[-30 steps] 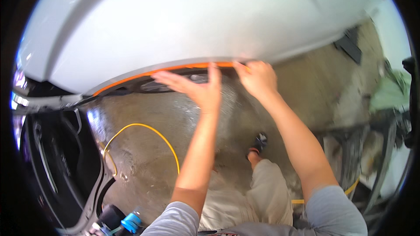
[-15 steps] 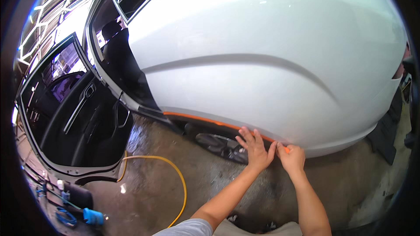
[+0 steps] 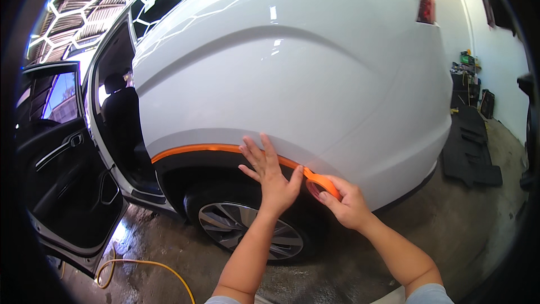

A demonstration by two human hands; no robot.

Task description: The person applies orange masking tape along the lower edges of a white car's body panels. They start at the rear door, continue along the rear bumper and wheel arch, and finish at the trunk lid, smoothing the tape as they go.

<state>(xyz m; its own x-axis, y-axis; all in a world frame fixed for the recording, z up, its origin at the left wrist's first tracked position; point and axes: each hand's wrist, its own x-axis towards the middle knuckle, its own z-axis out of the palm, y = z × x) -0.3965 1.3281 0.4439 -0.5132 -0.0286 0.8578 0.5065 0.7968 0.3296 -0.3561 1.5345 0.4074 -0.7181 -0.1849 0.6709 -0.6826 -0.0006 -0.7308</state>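
Note:
My right hand (image 3: 350,202) grips a roll of orange masking tape (image 3: 325,184) at the rear end of the wheel arch. From the roll, an orange tape strip (image 3: 197,148) runs forward along the upper edge of the black wheel arch trim (image 3: 185,164), on the white car body (image 3: 292,95). With fingers spread, my left hand (image 3: 271,177) lies over the strip, its thumb close to where the tape leaves the roll. Part of the strip is hidden under that hand. Below is the wheel (image 3: 225,222), partly covered by my left forearm.
An open car door (image 3: 67,157) stands at the left, beside a dark seat (image 3: 121,112). A yellow hose (image 3: 163,264) curves over the wet floor. At the right, dark mats (image 3: 469,152) lie by a wall with stacked items (image 3: 466,79). A red tail light (image 3: 426,8) is at upper right.
The view has tilted up and swung, bringing the tail light and right wall into sight. My hands are farther apart; the tape roll now shows plainly in my right hand.

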